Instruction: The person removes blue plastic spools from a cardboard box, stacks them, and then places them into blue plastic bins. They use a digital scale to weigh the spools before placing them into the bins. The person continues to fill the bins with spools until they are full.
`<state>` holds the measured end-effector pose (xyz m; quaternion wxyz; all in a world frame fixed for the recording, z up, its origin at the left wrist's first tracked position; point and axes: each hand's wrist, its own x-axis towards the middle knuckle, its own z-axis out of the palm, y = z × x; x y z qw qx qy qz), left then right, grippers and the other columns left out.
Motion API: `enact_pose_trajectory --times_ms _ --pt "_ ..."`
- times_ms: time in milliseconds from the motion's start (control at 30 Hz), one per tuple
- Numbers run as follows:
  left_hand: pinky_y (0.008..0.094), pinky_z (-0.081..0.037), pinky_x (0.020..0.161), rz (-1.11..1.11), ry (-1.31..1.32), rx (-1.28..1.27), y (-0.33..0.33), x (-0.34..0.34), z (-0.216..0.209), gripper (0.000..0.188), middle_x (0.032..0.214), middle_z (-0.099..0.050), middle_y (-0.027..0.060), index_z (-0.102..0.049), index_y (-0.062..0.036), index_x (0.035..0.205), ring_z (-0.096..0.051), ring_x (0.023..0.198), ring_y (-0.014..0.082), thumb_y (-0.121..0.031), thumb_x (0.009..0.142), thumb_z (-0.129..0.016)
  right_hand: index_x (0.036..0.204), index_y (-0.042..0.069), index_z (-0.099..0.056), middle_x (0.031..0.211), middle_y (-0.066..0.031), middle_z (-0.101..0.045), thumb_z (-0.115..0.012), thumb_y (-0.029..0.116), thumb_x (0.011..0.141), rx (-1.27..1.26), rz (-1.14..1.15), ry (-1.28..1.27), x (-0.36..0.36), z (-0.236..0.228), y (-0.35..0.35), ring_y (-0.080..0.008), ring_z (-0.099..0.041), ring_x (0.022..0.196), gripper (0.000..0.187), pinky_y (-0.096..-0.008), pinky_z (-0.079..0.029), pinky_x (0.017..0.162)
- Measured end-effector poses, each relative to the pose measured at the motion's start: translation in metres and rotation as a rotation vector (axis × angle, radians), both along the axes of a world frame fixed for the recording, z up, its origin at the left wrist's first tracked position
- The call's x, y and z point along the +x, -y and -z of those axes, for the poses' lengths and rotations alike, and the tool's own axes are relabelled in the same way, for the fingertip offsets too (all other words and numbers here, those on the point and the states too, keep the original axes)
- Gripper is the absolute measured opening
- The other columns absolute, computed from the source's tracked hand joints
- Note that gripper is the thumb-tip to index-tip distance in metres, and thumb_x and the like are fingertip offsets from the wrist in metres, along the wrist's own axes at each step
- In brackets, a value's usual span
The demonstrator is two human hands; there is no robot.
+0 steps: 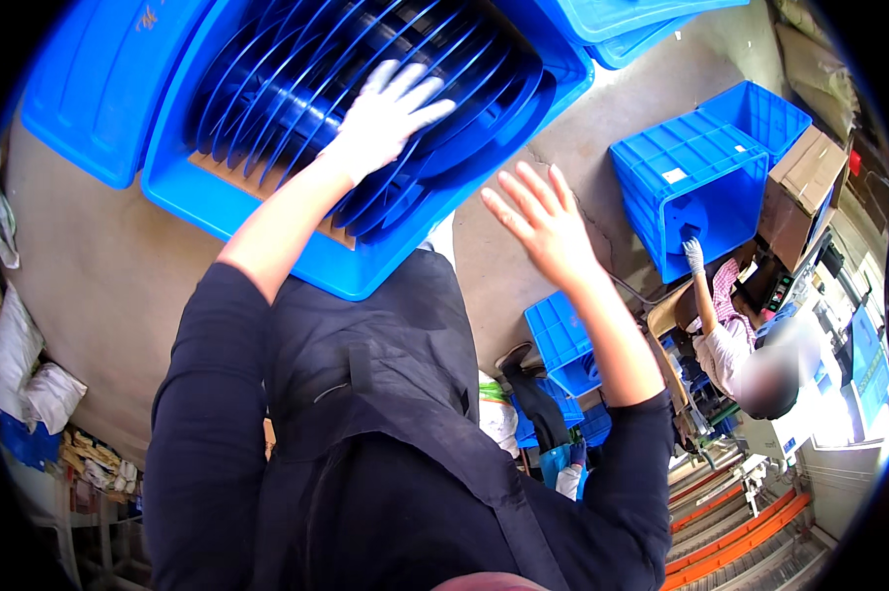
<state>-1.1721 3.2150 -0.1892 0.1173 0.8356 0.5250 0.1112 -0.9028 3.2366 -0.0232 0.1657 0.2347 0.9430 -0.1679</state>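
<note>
At eleven o'clock, smooth, glossy discs (287, 94) catch the light in a shiny blue plastic crate (336, 273). At two, a matt cardboard carton (804, 177). Toward nine, crumpled white sacks (19, 345), perhaps woven plastic; from where I stand they blur.

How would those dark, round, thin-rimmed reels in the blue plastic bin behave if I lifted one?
The dark, round, thin-rimmed reels would likely roll on their circular edges. They seem stiff, standing without visible sagging. Their glossy surfaces could be slippery.
</note>
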Motion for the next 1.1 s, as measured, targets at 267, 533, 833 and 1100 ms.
enact_pose_trajectory --times_ms 267,533,833,1100 --pt "0.0539 -0.021 0.112 -0.44 -0.503 -0.383 0.134 -0.089 -0.04 0.061 0.146 -0.04 0.0095 -0.041 -0.0228 0.143 -0.033 0.135 0.0339 -0.031 0.086 -0.061 0.138 0.016 -0.047 0.146 -0.0105 -0.042 -0.07 0.011 0.08 -0.199 0.428 -0.03 0.018 0.035 0.073 -0.0302 -0.036 0.138 0.062 -0.0491 -0.027 0.113" --pt "0.0538 -0.014 0.115 -0.669 -0.853 -0.613 0.174 -0.126 -0.022 0.061 0.157 -0.024 0.0125 -0.025 -0.0221 0.152 -0.022 0.144 0.0355 -0.042 0.097 -0.041 0.15 -0.001 -0.017 0.156 -0.0235 -0.018 -0.057 0.03 0.092 -0.149 1.347 -0.423 -0.086 0.155 0.001 -0.0346 -0.023 0.144 0.077 -0.0389 -0.02 0.117" --pt "0.0503 -0.018 0.114 -0.727 -0.867 -0.596 0.173 -0.121 -0.019 0.058 0.156 -0.029 0.0087 -0.029 -0.0198 0.15 -0.027 0.143 0.029 -0.043 0.098 -0.037 0.152 0.01 0.009 0.159 -0.0207 -0.002 -0.048 0.027 0.098 -0.206 1.624 -0.5 -0.1 0.212 0.016 -0.0337 -0.008 0.147 0.081 -0.0401 -0.017 0.118" --pt "0.0505 -0.019 0.114 -0.724 -0.81 -0.575 0.176 -0.122 -0.017 0.054 0.154 -0.032 0.0082 -0.035 -0.019 0.147 -0.03 0.141 0.0281 -0.038 0.097 -0.04 0.141 0.001 -0.039 0.14 -0.0225 -0.048 -0.046 0.02 0.098 -0.304 2.153 -0.569 -0.097 0.19 -0.056 -0.0328 -0.047 0.129 0.048 -0.0375 -0.037 0.107"
